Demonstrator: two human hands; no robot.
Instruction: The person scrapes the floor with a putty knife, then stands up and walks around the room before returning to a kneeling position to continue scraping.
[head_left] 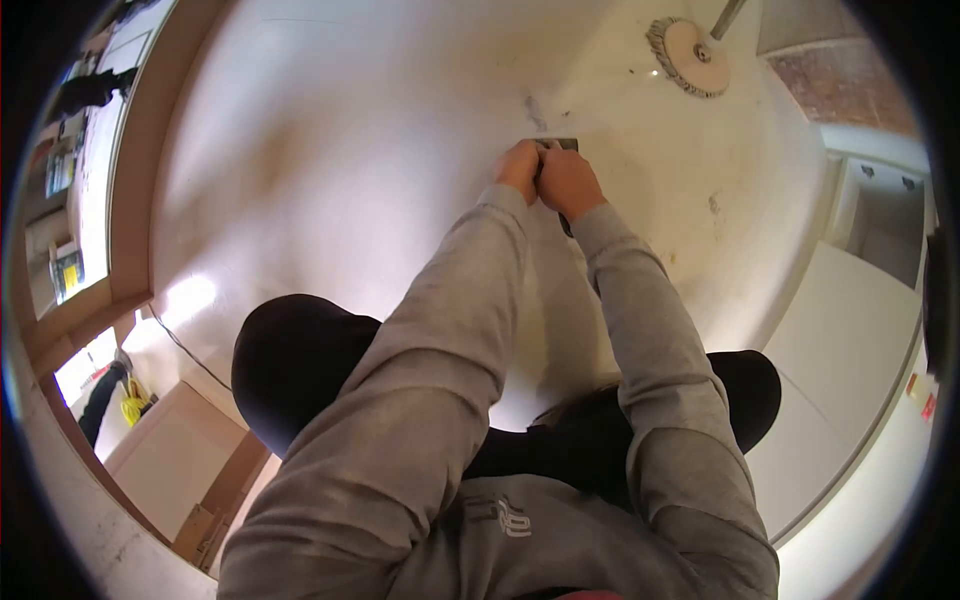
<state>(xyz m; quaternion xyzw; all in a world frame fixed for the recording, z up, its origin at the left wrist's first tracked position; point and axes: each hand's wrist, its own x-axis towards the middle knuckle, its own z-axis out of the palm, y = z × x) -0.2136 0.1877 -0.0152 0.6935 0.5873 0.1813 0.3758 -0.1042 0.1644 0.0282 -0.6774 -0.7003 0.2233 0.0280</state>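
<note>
Both my hands are together on the pale floor [350, 130] in front of my bent knees, closed around a dark scraper [570, 144]. Its wide flat edge shows just beyond my fingers, and a black end sticks out below my right wrist. My left hand [517, 168] grips it from the left, with fingers meeting those of the other hand. On the right side, my right hand [570, 183] wraps over the tool and hides most of it. Grey smudges [535, 113] mark the floor just past the edge.
A round fringed mop head [692, 58] on a pole lies at the upper right. White cabinet panels [820, 340] stand along the right side. A thin cable [185, 350] runs on the left, near a wooden frame [130, 240] and a yellow item [133, 403].
</note>
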